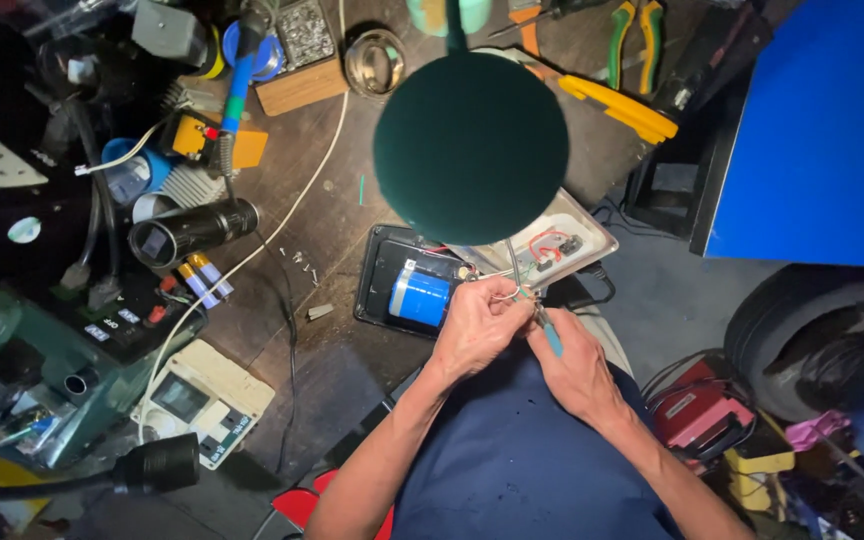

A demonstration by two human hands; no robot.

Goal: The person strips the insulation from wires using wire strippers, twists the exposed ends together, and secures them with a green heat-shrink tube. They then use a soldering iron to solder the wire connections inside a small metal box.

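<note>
A: What are the hands doing down there?

B: The left hand (477, 325) is pinching a thin pale wire (514, 293) between its fingertips, closed on it, and the right hand (577, 370) is gripping a slim blue-handled tool (549, 335), its tip meeting the wire. The two hands are working close together, nearly touching, just over the person's lap.

A: Why so near the body?

B: I'd judge it is steadying fine work; the wire is running from the opened black case (402, 285) lying at the near edge of the surface (322, 215), so the hands are staying beside it. A blue cylindrical cell (420, 297) is sitting inside that case, and a pale lid with red wiring (562, 240) is lying just behind it.

A: And that dark round thing?

B: A green lamp shade (470, 148) is hanging over the case, likely throwing light on the job.

A: The rest of the surface?

B: It is looking crowded: a black torch (192, 230) on its side, a white cable (292, 210) crossing the wood, yellow-handled pliers (617, 105) at the far edge, a white meter (202, 400) to the left. A blue cabinet (822, 130) is standing at the right, with a tyre (822, 330) on the floor below it
</note>
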